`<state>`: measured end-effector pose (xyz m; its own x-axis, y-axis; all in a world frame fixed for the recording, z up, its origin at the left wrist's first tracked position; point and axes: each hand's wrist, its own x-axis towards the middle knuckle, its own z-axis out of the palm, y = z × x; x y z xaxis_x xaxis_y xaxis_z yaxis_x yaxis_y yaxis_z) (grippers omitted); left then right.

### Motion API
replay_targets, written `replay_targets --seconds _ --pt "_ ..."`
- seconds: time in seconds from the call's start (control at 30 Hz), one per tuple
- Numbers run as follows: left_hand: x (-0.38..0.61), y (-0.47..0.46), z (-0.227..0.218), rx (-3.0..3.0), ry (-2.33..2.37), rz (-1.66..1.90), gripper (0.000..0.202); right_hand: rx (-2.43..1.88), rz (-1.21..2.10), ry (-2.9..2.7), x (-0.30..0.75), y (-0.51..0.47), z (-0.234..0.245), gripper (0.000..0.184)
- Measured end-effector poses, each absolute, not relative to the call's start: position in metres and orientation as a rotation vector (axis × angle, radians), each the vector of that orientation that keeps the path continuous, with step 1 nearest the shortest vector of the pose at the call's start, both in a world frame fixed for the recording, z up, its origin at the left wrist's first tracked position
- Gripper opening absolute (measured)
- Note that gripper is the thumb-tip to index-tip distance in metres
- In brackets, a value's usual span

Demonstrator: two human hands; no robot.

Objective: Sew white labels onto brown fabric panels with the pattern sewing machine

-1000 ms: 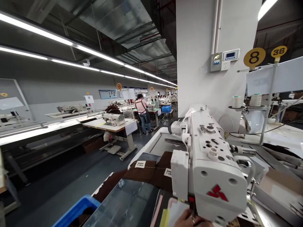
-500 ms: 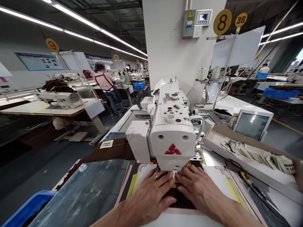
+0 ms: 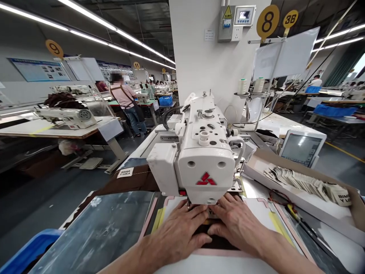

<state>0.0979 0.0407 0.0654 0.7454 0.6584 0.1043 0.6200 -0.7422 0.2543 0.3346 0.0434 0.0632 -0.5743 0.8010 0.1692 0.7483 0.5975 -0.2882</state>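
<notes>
Directly below the sewing machine head (image 3: 203, 167), left hand (image 3: 178, 232) and right hand (image 3: 235, 224) press flat, unclenched, on the dark fabric piece (image 3: 212, 240), equally near.

Sewing machine head (image 3: 203, 167) at centre of surface (image 3: 99, 232). Left hand (image 3: 178, 232) and right hand (image 3: 234, 224) lie flat side by side before it, on fabric piece (image 3: 211, 238). Label tray (image 3: 302, 198) right; control screen (image 3: 300, 149) behind tray.

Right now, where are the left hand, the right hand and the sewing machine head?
left hand (image 3: 178, 232), head view, back of the hand.
right hand (image 3: 235, 224), head view, back of the hand.
sewing machine head (image 3: 205, 173), head view, front face above the red logo.
</notes>
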Motion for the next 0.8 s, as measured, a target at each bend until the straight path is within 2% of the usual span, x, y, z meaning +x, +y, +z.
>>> replay_targets --seconds 0.63,0.8 --pt "0.0995 0.0367 0.0664 2.775 0.965 0.419 0.03 -1.27 0.278 -2.545 0.336 0.05 0.0624 0.026" --pt "0.0938 0.0359 0.0654 2.794 0.942 0.477 0.031 -1.265 0.279 -2.54 0.3332 0.0485 0.0608 0.028"
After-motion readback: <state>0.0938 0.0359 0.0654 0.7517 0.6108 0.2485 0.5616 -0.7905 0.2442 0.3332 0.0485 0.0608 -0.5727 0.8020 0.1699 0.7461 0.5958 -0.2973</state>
